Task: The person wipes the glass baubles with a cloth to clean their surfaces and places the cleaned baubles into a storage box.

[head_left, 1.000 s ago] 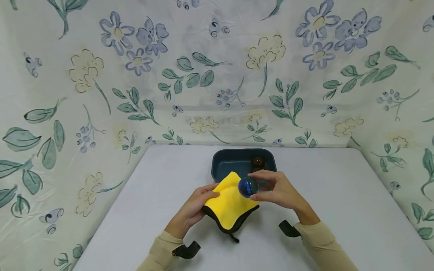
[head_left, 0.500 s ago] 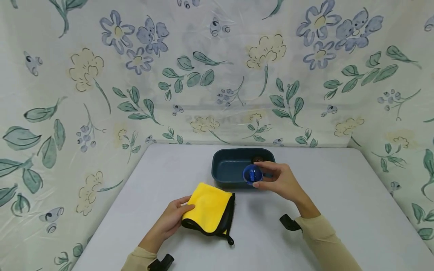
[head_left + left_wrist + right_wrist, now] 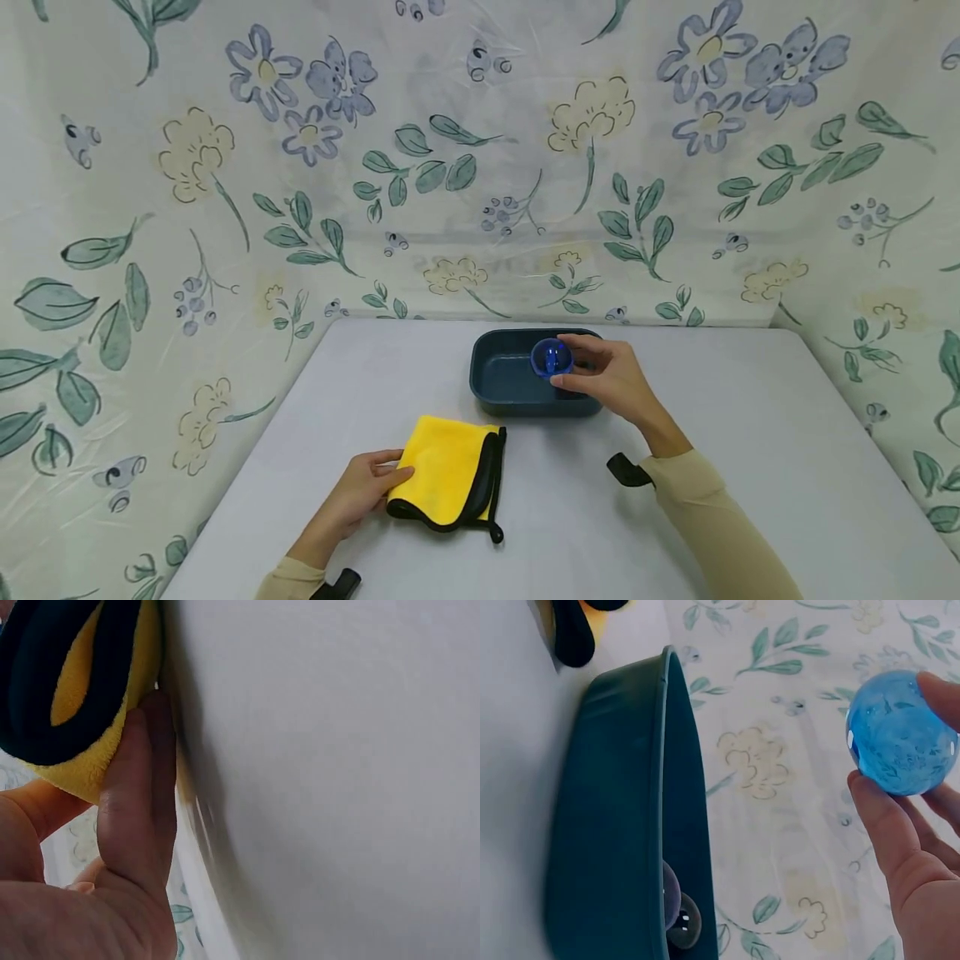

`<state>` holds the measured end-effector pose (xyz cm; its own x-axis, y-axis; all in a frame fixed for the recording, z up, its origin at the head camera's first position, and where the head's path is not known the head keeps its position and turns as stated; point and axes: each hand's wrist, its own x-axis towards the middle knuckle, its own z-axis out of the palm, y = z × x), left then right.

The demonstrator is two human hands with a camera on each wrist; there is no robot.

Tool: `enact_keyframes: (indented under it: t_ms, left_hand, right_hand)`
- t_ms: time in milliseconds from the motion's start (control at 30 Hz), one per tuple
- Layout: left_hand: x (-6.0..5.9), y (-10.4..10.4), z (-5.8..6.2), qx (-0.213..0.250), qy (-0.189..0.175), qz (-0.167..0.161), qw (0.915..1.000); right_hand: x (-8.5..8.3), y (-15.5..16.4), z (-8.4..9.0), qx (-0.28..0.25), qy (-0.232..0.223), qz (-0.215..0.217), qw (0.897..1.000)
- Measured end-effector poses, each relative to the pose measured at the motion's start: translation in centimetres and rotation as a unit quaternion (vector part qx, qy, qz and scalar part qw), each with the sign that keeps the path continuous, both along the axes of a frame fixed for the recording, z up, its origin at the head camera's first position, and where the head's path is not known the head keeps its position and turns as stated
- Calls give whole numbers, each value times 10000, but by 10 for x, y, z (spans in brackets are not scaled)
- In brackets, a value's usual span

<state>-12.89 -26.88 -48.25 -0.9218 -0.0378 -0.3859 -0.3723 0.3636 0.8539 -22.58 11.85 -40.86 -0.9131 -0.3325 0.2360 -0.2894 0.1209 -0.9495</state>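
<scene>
A clear blue glass ball [image 3: 551, 358] is pinched between the thumb and fingers of my right hand [image 3: 611, 379], above the dark teal tray [image 3: 498, 408]. In the right wrist view the blue ball [image 3: 900, 735] is apart from the tray's rim. My left hand [image 3: 360, 492] grips the left edge of a folded yellow cloth [image 3: 442, 471] with black trim and a small loop. The cloth [image 3: 82, 776] is between thumb and fingers in the left wrist view, low over the white table.
Inside the tray, the right wrist view shows round balls [image 3: 684, 922], partly hidden by the wall. The white table [image 3: 750, 433] meets a floral-printed curtain [image 3: 450, 217] at the back and sides.
The left hand has moved the cloth left and down, away from the ball. The right hand has carried the blue ball forward from beside the cloth to over the tray.
</scene>
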Motion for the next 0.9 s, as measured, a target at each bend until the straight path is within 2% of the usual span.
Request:
enact_keyframes:
  t_ms: [300, 567, 767, 900]
  left_hand:
    - [4, -13, 4, -150, 4, 21, 9999]
    - [6, -17, 8, -504, -106, -43, 9987]
    - [6, -19, 9, -676, -206, -136, 9974]
    - [7, -19, 8, -768, -321, -117, 9965]
  right_hand:
    - [-19, -11, -2, 7, -326, -60, 9995]
    - [-36, -23, -10, -166, -493, -14, 9986]
    - [-48, -33, -21, -305, -533, -82, 9981]
    - [-53, -41, -31, -216, -686, -154, 9973]
